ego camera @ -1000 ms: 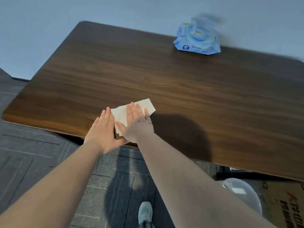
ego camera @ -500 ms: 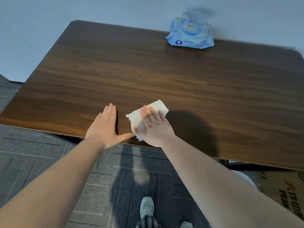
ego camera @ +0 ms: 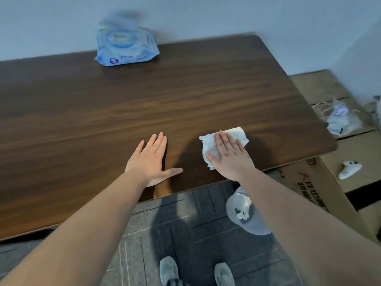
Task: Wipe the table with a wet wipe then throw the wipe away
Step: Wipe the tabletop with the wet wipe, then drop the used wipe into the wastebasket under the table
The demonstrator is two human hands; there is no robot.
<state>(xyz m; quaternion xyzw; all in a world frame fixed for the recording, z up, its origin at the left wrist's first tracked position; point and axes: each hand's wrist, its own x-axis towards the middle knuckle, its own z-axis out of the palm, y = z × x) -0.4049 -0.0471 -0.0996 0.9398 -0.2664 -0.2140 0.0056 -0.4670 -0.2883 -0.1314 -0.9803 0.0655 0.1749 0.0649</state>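
A white wet wipe (ego camera: 209, 145) lies flat near the front edge of the dark wooden table (ego camera: 144, 104). My right hand (ego camera: 231, 156) presses on the wipe with flat, extended fingers and covers its middle. My left hand (ego camera: 152, 159) rests palm down on the bare wood to the left of the wipe, fingers together and thumb out, holding nothing. A clear-lined bin (ego camera: 245, 213) with crumpled white wipes inside stands on the floor below the table's front edge, partly hidden by my right forearm.
A blue pack of wet wipes (ego camera: 125, 49) with its lid up sits at the table's back edge by the wall. Cardboard boxes (ego camera: 313, 182) stand right of the table, with a plastic bag (ego camera: 340, 118) and a small white object (ego camera: 349, 169) on them. My shoes (ego camera: 198, 271) are on the grey carpet.
My right hand has slid the wipe to the right along the front of the table, away from my left hand. The left hand has stayed flat on the wood.
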